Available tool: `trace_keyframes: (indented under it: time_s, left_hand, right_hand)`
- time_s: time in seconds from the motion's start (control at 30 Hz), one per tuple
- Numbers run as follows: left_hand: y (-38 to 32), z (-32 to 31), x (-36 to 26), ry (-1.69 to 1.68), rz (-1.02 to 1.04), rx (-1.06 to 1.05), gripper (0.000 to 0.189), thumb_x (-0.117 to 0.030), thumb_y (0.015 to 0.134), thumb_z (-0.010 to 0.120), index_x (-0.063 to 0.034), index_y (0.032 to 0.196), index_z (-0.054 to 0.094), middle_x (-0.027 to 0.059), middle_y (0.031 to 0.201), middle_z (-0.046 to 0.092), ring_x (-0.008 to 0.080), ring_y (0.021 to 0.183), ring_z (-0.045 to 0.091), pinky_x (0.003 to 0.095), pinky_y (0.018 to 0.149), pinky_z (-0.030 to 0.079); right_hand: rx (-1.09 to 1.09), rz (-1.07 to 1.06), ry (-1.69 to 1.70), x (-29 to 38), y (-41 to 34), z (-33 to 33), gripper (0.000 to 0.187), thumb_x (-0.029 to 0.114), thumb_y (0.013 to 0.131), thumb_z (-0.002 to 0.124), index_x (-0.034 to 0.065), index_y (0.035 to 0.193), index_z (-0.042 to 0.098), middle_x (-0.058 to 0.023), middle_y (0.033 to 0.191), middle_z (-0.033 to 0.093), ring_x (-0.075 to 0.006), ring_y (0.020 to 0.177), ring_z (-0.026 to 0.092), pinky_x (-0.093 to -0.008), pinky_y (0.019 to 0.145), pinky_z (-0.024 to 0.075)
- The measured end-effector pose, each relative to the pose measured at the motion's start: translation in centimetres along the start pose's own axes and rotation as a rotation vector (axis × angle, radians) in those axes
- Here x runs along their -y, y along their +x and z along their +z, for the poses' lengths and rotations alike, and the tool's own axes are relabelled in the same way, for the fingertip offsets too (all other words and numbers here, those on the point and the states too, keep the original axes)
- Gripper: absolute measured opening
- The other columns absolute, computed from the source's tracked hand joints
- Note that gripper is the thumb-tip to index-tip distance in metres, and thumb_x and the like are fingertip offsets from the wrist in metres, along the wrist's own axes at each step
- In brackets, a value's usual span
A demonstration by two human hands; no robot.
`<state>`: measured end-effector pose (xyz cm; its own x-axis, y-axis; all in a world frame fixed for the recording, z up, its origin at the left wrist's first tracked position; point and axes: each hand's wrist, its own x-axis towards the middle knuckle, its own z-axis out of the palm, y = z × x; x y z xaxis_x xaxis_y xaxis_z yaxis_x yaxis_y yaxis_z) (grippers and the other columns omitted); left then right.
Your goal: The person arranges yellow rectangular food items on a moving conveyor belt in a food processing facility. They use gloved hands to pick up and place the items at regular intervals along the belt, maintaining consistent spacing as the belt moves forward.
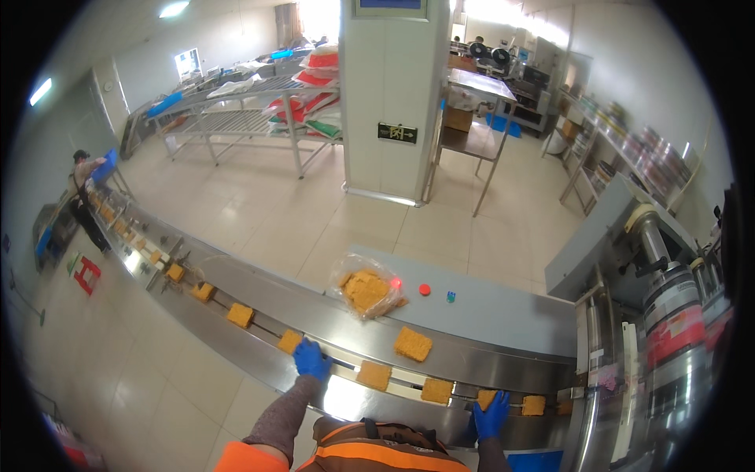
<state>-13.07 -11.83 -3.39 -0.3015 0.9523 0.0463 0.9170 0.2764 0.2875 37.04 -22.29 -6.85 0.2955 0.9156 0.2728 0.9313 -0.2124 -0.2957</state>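
A line of square, golden-brown food blocks runs along the conveyor channel. My left hand [312, 359], in a blue glove, touches the right side of one food block [289, 341]; its fingertips reach over the channel. At the right, my blue-gloved right hand [491, 415] rests on another food block [486, 399], with its fingers on the block's right part. Whether either hand grips its block cannot be told. Between my hands lie two blocks, one of them this block [374, 376]. A separate block [413, 344] lies on the steel ledge beyond the channel.
A clear plastic bag [367, 291] of the same food sits beyond the conveyor, near a red button [424, 289]. A packaging machine with a film roll [674, 318] stands at the right. Another person [86, 197] stands at the conveyor's far left end. A pillar [386, 106] rises ahead.
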Motion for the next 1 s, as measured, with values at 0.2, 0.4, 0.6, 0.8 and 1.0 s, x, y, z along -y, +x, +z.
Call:
trace_keyframes:
  time_s: [0.2, 0.4, 0.6, 0.8, 1.0]
  left_hand:
    - [1.3, -0.2, 1.1, 0.009, -0.194, 0.211, 0.076, -0.042, 0.07, 0.08, 0.0033, 0.126, 0.053, 0.0307, 0.139, 0.042, 0.0463, 0.122, 0.05, 0.0498, 0.106, 0.041]
    - [-1.5, 1.6, -4.2, -0.023, -0.041, 0.271, 0.078, -0.049, 0.067, 0.081, 0.004, 0.117, 0.055, 0.0236, 0.117, 0.051, 0.0391, 0.108, 0.053, 0.049, 0.089, 0.049]
    - [-2.4, 1.4, -5.2, -0.148, 0.112, 0.432, 0.073, -0.053, 0.076, 0.073, 0.0018, 0.12, 0.055, 0.0209, 0.112, 0.056, 0.0363, 0.105, 0.058, 0.0459, 0.093, 0.049]
    - [0.2, 0.3, 0.1, 0.024, -0.01, -0.07, 0.063, -0.039, 0.069, 0.081, -0.0001, 0.115, 0.061, 0.0257, 0.126, 0.051, 0.043, 0.12, 0.047, 0.0524, 0.103, 0.037]
    - [1.1, -1.0, 0.6, -0.006, -0.201, 0.323, 0.078, -0.043, 0.065, 0.084, 0.0009, 0.124, 0.058, 0.029, 0.137, 0.043, 0.0484, 0.123, 0.048, 0.0512, 0.105, 0.04]
  right_hand:
    - [0.215, -0.111, 0.058, 3.2, -0.7, 0.4, 0.063, 0.027, 0.075, 0.078, -0.0012, 0.125, 0.051, -0.0287, 0.131, 0.05, -0.0475, 0.116, 0.05, -0.0521, 0.095, 0.0434]
    - [0.099, 0.096, 0.239, 6.1, 0.2, 2.6, 0.088, 0.034, 0.067, 0.084, -0.0024, 0.134, 0.041, -0.0284, 0.13, 0.05, -0.0461, 0.114, 0.054, -0.0498, 0.094, 0.0457]
    - [0.132, 0.116, 0.274, 1.7, 0.8, 2.0, 0.096, 0.029, 0.064, 0.086, -0.0019, 0.14, 0.037, -0.0286, 0.137, 0.046, -0.0453, 0.124, 0.048, -0.048, 0.103, 0.0423]
    - [0.061, 0.091, 0.087, -0.8, 0.5, 0.3, 0.085, 0.025, 0.07, 0.082, -0.0014, 0.14, 0.041, -0.0278, 0.14, 0.045, -0.0495, 0.126, 0.044, -0.0529, 0.108, 0.0355]
    - [0.171, -0.138, 0.091, 1.8, -0.7, 0.7, 0.076, 0.028, 0.075, 0.078, -0.0039, 0.135, 0.045, -0.029, 0.136, 0.047, -0.0485, 0.121, 0.047, -0.0536, 0.103, 0.0381]
